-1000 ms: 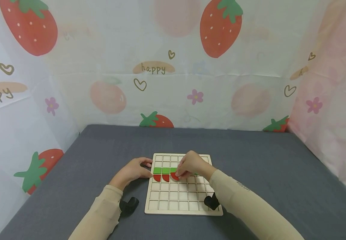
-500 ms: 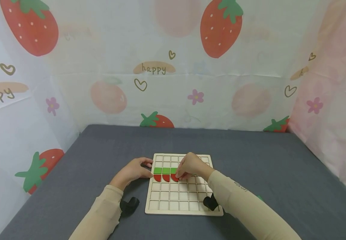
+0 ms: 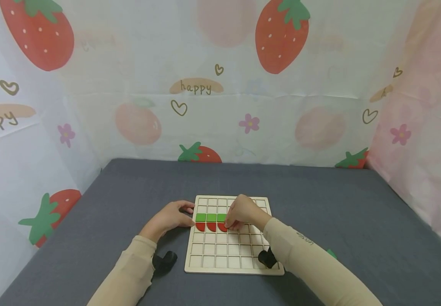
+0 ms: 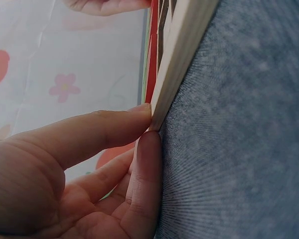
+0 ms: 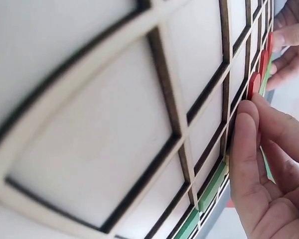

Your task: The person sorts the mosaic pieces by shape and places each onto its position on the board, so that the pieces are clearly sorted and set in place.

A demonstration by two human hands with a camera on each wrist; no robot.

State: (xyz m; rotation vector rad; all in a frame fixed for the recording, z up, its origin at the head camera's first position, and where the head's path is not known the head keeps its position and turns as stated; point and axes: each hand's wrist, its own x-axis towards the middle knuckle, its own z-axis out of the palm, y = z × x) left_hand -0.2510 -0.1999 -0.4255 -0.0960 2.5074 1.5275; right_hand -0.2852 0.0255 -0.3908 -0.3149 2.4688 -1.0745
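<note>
A pale wooden grid board (image 3: 213,262) lies flat on the dark table. Three green square tiles (image 3: 211,217) sit in one row, with red rounded tiles (image 3: 200,227) in the row in front of them. My right hand (image 3: 243,212) pinches the third red tile (image 3: 221,227) between thumb and fingertips, right at its cell beside the other two; the right wrist view shows this red tile (image 5: 254,84) partly covered by fingertips. On the board's left side, my left hand (image 3: 168,219) rests its thumb and a finger against the wooden edge (image 4: 182,64), fingers relaxed.
More green tiles (image 5: 212,189) sit in the board beyond my right hand, mostly hidden from the head view. A small green piece (image 3: 332,253) shows beside the right sleeve (image 3: 312,259). Black wrist mounts (image 3: 165,262) hang below both wrists. A strawberry-print cloth (image 3: 243,127) surrounds the table.
The third red tile has settled flatter and lines up with the other two. My right forearm has shifted slightly left, bringing the green piece by the sleeve into view. The left hand stays put.
</note>
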